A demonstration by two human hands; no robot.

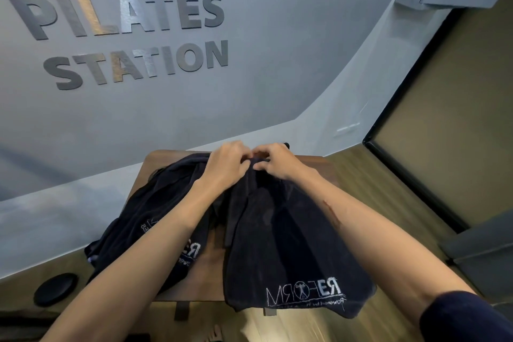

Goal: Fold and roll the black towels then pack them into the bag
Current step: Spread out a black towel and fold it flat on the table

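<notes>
Together, both hands [251, 162] pinching black towel [288, 244] top edge, forearms extended

You see black towels [291, 244] with white logo stitching on your dark brown wood counter [211, 253], and dark grey lettering [125, 36] on the pale grey wall [277, 78].

Both hands, left [228, 165] and right [277, 161], pinching a black towel's [288, 244] far edge over a wooden table [311, 159].
</notes>
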